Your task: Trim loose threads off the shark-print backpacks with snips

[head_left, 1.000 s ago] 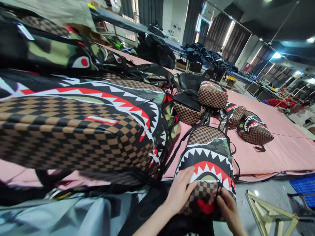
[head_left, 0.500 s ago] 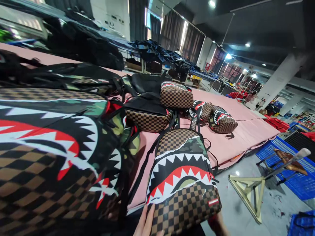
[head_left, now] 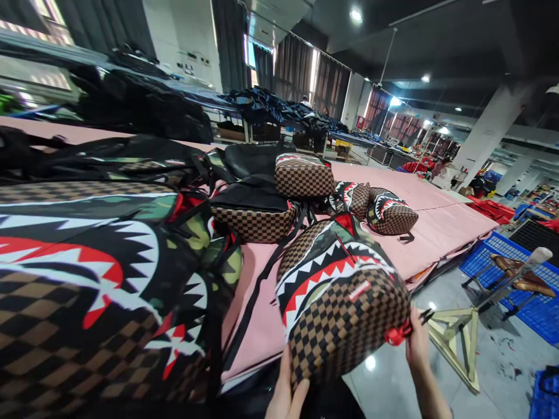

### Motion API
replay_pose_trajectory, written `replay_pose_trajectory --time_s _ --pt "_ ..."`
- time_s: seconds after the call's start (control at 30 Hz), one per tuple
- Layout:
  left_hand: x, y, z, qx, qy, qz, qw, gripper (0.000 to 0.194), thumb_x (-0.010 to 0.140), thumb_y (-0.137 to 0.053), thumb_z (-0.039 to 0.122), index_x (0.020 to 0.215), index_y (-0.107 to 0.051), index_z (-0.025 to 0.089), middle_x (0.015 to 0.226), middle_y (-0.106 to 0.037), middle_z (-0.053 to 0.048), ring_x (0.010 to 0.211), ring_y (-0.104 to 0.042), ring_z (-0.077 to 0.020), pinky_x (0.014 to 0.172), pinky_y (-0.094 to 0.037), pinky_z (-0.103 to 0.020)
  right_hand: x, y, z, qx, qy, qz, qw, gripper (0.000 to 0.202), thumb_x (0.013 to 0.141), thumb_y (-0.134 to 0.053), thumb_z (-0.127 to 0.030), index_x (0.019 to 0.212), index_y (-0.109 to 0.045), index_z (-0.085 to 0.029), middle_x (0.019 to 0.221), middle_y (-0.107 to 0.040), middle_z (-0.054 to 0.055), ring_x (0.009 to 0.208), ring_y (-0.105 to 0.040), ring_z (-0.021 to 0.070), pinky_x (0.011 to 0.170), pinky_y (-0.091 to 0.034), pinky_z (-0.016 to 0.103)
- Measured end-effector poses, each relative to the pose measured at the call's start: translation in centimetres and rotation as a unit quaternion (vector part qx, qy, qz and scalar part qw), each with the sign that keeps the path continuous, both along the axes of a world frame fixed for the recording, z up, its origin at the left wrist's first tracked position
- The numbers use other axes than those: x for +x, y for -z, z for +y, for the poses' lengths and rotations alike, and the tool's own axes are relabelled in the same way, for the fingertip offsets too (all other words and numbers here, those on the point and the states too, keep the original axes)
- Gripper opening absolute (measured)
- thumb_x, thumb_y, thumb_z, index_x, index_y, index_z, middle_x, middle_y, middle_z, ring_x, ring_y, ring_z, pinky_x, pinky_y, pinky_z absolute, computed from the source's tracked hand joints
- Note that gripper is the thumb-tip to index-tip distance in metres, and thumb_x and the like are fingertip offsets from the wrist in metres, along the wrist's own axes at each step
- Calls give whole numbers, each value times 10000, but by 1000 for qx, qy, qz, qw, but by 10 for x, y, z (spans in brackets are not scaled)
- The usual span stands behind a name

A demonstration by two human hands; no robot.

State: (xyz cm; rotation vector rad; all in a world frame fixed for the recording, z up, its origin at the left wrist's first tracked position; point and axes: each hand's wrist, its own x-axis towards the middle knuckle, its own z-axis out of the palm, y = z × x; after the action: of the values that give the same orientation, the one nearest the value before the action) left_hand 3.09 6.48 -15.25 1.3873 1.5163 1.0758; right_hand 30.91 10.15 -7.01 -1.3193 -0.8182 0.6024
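Observation:
A small backpack (head_left: 340, 291) with a brown-and-black check, camouflage and a printed shark mouth is tilted at the table's near edge. My left hand (head_left: 289, 387) grips its lower left corner, thumb and fingers against the checked fabric. Beyond its right side, my right hand (head_left: 418, 343) is closed on a black strap, whose ends stick out past the fingers. Beside those fingers hangs a blurred red piece (head_left: 396, 334). To the left lies a large backpack (head_left: 87, 302) of the same print, close to the camera.
Several more backpacks (head_left: 253, 224) lie farther back on the pink-covered table (head_left: 441, 215). On the floor to the right are a cream triangular metal stand (head_left: 458, 343) and a blue plastic crate (head_left: 533, 308). Dark fabric (head_left: 279, 107) is heaped on tables behind.
The small backpack has turned and tipped, bringing its bottom and side toward me. My right hand has come out from behind it, rising to the right with the strap and red piece.

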Motion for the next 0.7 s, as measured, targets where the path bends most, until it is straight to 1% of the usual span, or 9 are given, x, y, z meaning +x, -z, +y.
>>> replay_pose_trajectory --time_s 0.07,0.1,0.17,0.27,0.33,0.4,0.5,0.6,0.7 --pt "10 10 4 -59 83 -19 995 569 866 -313 419 1380 -310 175 1309 -522 -63 1226 -455 -207 1044 -341 -376 -14 -49 1 60 -56 -150 985 412 855 -456 -396 1179 -569 -168 1136 -630 101 1120 -540 220 970 -418 397" --pt "15 15 4 -86 125 -10 988 561 847 -358 414 1346 -379 158 1294 -533 -75 1223 -458 -217 1043 -340 -379 -26 -69 0 83 -103 -241 962 400 878 -432 -333 1233 -529 -176 1199 -595 101 1157 -512 206 994 -394 390" --pt "21 22 -5 -117 186 28 975 540 789 -472 389 1265 -495 137 1285 -535 -96 1228 -453 -236 1051 -327 -379 -56 -91 -4 118 -251 -425 862 409 878 -432 -232 1283 -484 -197 1265 -549 94 1184 -489 189 1015 -372 374" --pt "13 24 -26 -112 256 34 960 448 746 -550 361 1158 -601 192 1246 -575 -62 1184 -502 -233 1036 -349 -359 -104 -79 -14 134 -397 -572 705 462 856 -434 -135 1316 -436 -186 1303 -518 81 1232 -441 182 1052 -329 388" --pt "-9 19 -38 -110 258 4 960 378 767 -527 391 1087 -644 228 1161 -638 -29 1098 -570 -229 988 -404 -357 -127 -50 -24 116 -421 -612 660 461 842 -441 -112 1300 -448 -162 1348 -468 86 1273 -387 198 1059 -321 405" --pt "-42 14 -47 -118 195 -2 974 357 774 -504 423 1016 -673 222 1068 -684 -27 1010 -617 -229 930 -452 -351 -141 -20 -35 100 -410 -632 651 424 831 -454 -107 1251 -493 -136 1407 -380 110 1313 -319 226 1057 -321 424" --pt "-95 4 -53 -126 36 46 990 347 744 -510 440 914 -688 195 991 -707 -53 954 -637 -240 890 -476 -352 -147 9 -47 88 -376 -628 676 400 819 -424 -65 1202 -526 -117 1437 -318 127 1342 -253 237 1057 -311 456" --pt "-127 -15 -43 -95 -84 62 990 407 771 -454 473 989 -640 184 1023 -692 -66 930 -643 -228 875 -487 -346 -143 14 -56 70 -365 -606 703 431 806 -374 -29 1198 -520 -134 1434 -334 105 1345 -248 219 1052 -313 474" --pt "-128 -43 -12 -10 -139 111 984 437 801 -421 484 1064 -604 186 1111 -652 -68 1008 -609 -220 941 -445 -347 -137 10 -62 58 -369 -597 710 414 788 -365 -19 1139 -551 -139 1443 -318 97 1350 -235 221 1053 -305 486"
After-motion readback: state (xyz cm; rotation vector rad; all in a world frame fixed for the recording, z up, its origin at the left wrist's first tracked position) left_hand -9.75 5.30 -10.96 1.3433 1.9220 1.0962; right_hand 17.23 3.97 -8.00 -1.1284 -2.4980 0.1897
